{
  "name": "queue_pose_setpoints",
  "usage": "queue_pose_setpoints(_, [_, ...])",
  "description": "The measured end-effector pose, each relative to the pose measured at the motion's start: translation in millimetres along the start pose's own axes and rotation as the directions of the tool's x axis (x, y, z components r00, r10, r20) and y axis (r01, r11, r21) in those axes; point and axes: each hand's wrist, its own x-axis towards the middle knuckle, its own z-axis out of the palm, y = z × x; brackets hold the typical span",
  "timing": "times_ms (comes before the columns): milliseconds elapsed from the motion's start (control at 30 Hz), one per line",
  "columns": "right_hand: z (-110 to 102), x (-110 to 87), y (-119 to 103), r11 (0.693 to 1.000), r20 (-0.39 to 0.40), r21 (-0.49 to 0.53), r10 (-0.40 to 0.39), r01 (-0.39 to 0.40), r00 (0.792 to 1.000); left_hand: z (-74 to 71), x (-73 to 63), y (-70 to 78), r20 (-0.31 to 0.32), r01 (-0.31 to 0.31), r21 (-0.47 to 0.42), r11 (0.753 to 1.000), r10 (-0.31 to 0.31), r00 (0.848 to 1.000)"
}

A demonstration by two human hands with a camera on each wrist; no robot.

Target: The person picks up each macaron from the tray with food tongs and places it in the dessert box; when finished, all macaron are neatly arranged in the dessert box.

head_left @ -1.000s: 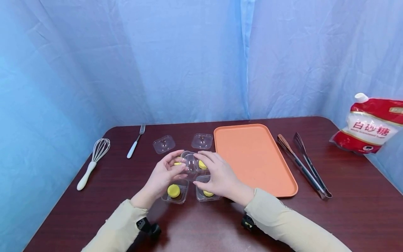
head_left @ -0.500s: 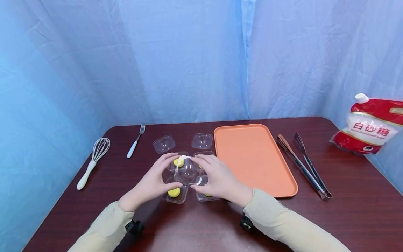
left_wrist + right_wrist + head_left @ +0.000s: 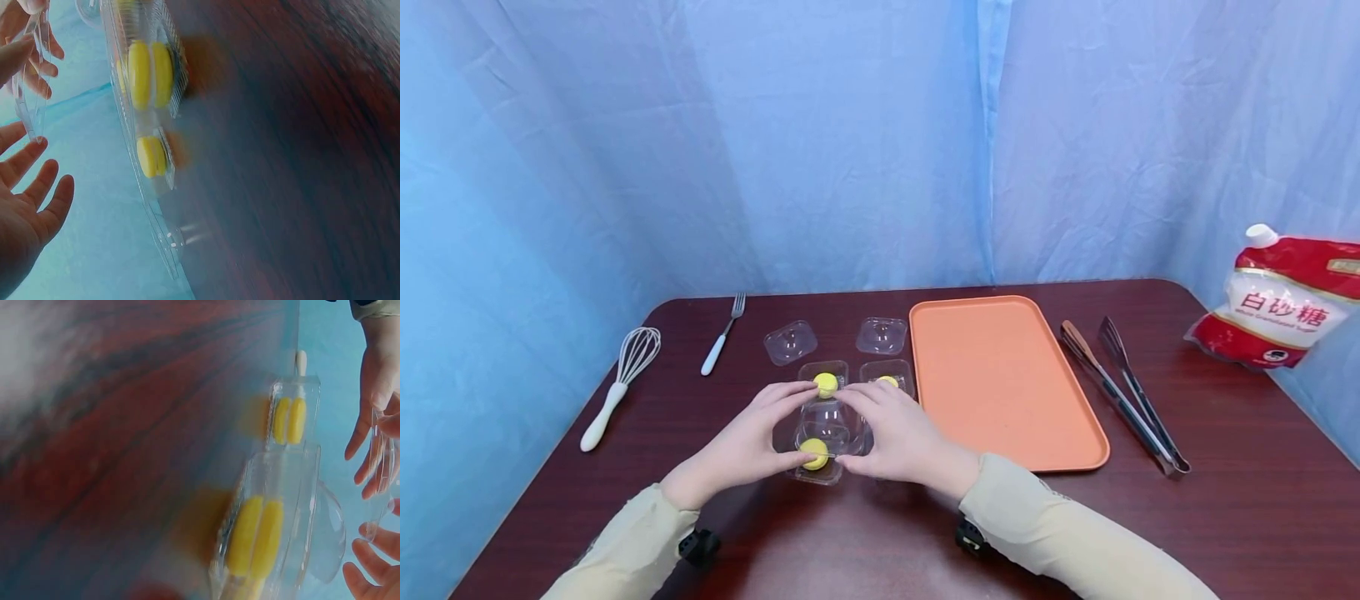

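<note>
The left hand (image 3: 741, 446) and the right hand (image 3: 898, 437) are facing each other, pinching a clear lid (image 3: 829, 427) between them, the thumbs gripping along its near edge and the fingertips along its far edge. The fingers of both hands are bowing outward without pressing together. The wrist views are showing the lid hovering above the containers, apart from them.

Just beyond the fingertips, a far left container (image 3: 807, 372) is holding a yellow macaron (image 3: 826, 385), and a far right container (image 3: 905, 375) is holding a second macaron (image 3: 887, 382), partly hidden by the right hand. Beside the left thumb, a near left container (image 3: 820, 479) is carrying a third macaron (image 3: 814, 455), which is sitting partly below the held lid. Farther out past both hands, a left loose lid (image 3: 791, 342) and a right loose lid (image 3: 882, 336) are lying on the bench (image 3: 887, 554).

To the right of the right hand, an orange tray (image 3: 1007, 383) is lying flat, and past it tongs (image 3: 1126, 400) are resting with their arms spreading away from the person. Farther right, a red and white sugar bag (image 3: 1281, 304) is standing. Left of the left hand, a whisk (image 3: 617, 390) is lying, with a fork (image 3: 722, 335) lying farther forward. A blue curtain (image 3: 850, 150) is hanging beyond everything.
</note>
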Motion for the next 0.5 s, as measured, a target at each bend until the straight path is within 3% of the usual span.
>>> queue_pose_setpoints(200, [5.3, 4.1, -6.8, 0.999, 0.063, 0.02, 0.024, -0.025, 0.998, -2.3, -5.9, -7.0, 0.017, 0.0, 0.004, 1.0, 0.0, 1.0])
queue_pose_setpoints(500, [14.7, 10.0, -13.3, 0.999, 0.133, 0.002, 0.038, -0.038, 0.99, -0.4, -11.8, -15.8, 0.074, 0.054, -0.015, 0.998, -0.053, 0.996])
